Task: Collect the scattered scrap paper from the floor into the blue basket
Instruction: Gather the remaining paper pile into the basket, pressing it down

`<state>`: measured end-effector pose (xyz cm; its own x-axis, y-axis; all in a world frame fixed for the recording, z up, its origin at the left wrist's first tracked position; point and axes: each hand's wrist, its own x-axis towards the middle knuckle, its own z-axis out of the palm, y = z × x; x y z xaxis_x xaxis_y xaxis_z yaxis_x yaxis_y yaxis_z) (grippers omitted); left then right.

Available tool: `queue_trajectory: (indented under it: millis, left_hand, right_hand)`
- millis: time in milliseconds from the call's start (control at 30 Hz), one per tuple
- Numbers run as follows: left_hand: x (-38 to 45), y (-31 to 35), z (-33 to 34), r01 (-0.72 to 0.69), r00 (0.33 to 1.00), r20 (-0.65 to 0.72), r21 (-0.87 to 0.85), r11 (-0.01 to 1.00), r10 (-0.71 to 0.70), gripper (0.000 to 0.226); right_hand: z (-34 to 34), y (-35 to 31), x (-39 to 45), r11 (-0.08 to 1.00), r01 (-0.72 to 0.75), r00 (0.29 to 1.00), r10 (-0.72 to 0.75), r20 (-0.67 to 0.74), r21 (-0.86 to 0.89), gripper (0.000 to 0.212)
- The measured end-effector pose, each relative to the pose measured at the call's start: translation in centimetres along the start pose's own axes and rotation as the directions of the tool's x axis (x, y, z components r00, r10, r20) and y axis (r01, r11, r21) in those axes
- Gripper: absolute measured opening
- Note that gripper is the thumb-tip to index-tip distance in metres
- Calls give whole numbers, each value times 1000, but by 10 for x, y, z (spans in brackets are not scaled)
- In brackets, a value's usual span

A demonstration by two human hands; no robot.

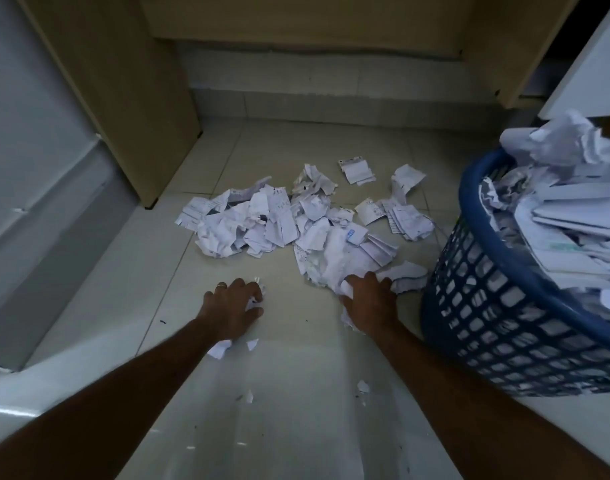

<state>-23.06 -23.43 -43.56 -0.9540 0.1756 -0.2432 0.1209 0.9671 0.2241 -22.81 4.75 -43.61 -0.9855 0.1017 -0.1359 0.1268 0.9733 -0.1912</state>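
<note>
Both hands are down on the floor [296, 393], a pale tiled one. The left hand [232, 311], with a ring on one finger, has its fingers curled round a few small white scraps [256, 303] that poke out past its fingertips and thumb. Two more bits [223, 348] lie just beside its wrist.

The right hand [369, 304] presses into the near edge of the paper pile [289, 223], fingers bent and gripping a crumpled sheet [334, 271]; white paper shows at its thumb and under the heel of the palm.

The pile spreads across the middle of the floor, crumpled and torn white sheets overlapping one another, some with printed lines. A few loose sheets [357, 171] lie apart on its far side, toward the wall.

The basket [497, 306], blue with a lattice wall, stands at the right edge of the floor, just beside the right hand, and leans slightly. It is heaped above its rim with paper [566, 209].

Small stray bits [363, 386] lie on the floor between the two forearms, nearer the camera.

A tan wooden panel [116, 81] stands at the far left of the floor, with a pale grey cabinet [36, 150] beside it at the left edge. Another tan panel [525, 46] rises at the far right.
</note>
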Motion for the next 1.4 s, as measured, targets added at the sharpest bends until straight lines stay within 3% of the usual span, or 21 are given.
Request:
queue_trajectory:
  millis: [100,200,300,433,567,667,767,833,900,1033,1233,1400]
  left_hand:
    - [-8,12,7,-22,999,-38,24,999,22,20]
    - [-16,18,1,-77,997,6,-129,989,79,17]
    - [-21,28,-14,-162,987,-59,-261,952,151,12]
    - [-34,57,-56,-184,979,-160,-421,888,127,10]
    - [-50,85,-110,-226,953,-293,-522,822,76,19]
    - [-68,106,-157,-291,931,-361,-644,707,55,12]
    - [-89,128,-205,-415,884,-458,-679,606,92,21]
    - [-95,144,-232,-408,891,-450,-724,557,68,13]
    - [-94,163,-254,-363,914,-405,-778,513,33,4]
    - [-94,213,-282,-389,905,-421,-760,520,63,15]
    - [-90,294,-298,-453,885,-430,-714,534,177,22]
    - [-89,350,-292,-482,874,-429,-696,532,230,36]
  right_hand:
    - [0,4,-14,995,83,996,-83,-17,57,26]
    - [-15,8,-25,988,96,995,-99,25,118,25]
    - [-38,6,-34,986,95,993,-104,61,135,27]
    - [-85,-10,-51,933,181,983,-164,-80,312,14]
    - [-139,-24,-66,880,268,960,-209,-189,391,20]
    - [-189,-29,-81,846,314,943,-225,-246,431,26]
    - [-248,-29,-98,809,361,917,-217,-335,464,13]
    - [-289,-21,-109,797,374,902,-194,-386,474,7]
    - [-328,-6,-120,801,355,897,-146,-418,482,9]
    - [-376,37,-135,838,263,904,-41,-425,478,23]
    - [-383,113,-144,856,67,924,140,-355,512,31]
    - [-355,145,-146,963,-76,937,158,-311,260,27]
